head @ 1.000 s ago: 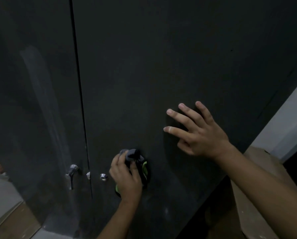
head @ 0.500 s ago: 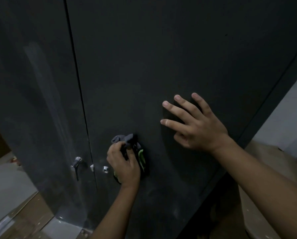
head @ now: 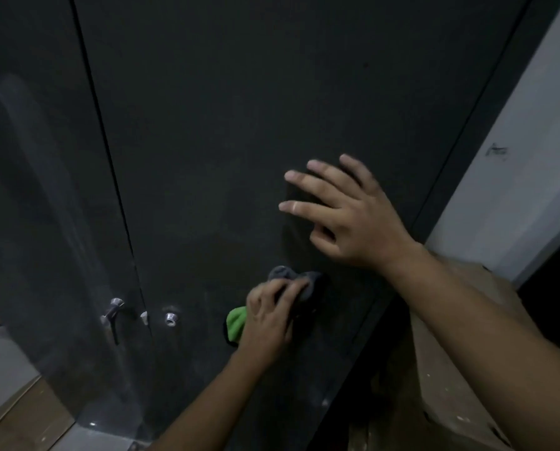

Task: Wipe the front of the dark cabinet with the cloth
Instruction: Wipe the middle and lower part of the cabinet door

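Rightward has slid the bunched grey-and-green cloth (head: pixel 281 274), away from the small silver knob (head: pixel 170 319); it sits low on the tall dark matte cabinet door (head: pixel 239 125), gripped by the left hand (head: pixel 268 317). Above, the right hand (head: pixel 350 216) lies spread flat. That palm may, I think, leave fresh smears; dim light hides missed patches

Floor (head: pixel 2 362) bottom left: pale patches, brown wood strip (head: pixel 28 418); dark cabinet (head: pixel 239 125) stands on it.

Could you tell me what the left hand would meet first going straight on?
Probably the right hand, spread on the cabinet door just beyond the left hand and its cloth.
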Motion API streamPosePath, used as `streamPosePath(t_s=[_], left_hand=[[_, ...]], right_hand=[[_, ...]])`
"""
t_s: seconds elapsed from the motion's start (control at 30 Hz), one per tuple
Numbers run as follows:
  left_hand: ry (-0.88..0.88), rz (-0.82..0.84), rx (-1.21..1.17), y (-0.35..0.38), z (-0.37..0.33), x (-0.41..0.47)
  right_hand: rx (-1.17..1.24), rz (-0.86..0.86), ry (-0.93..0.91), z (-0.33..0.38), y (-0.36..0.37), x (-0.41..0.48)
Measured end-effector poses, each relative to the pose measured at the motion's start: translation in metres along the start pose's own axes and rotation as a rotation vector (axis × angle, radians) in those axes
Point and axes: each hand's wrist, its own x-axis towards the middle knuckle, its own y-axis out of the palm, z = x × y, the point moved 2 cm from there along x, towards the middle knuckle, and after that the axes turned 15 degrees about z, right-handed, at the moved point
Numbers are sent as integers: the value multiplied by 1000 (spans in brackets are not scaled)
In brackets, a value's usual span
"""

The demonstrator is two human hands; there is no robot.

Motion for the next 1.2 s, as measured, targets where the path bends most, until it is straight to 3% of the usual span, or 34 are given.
streamPosePath(t_s=[0.1,0.2,0.3,0.37,0.57,0.73,0.8,1.03,1.1,1.2], left_hand=[[-36,71,-74,-15,-7,21],[-37,-46,-155,-24,-35,44],[124,-233,-167,-26,-60,70],[276,-252,-75,-16,-71,78],[625,10,462,36,-55,45],[806,161,679,39,-31,30],[819,152,682,26,-26,38],[575,-34,414,-10,-38,56],[564,-10,436,0,-40,52],[727,136,618,19,-35,38]], right_hand=[[-110,-75,77,-43,-25,-21],[-194,-79,35,-63,-33,-30],[-217,-100,42,-61,-28,-28],[-235,-114,59,-59,-24,-29],[-270,-102,48,-59,-25,-31],[-298,-83,60,-59,-26,-31],[-303,-86,68,-58,-26,-31],[-308,-105,83,-55,-24,-30],[-304,-114,85,-55,-24,-30],[-304,-121,82,-54,-24,-31]])
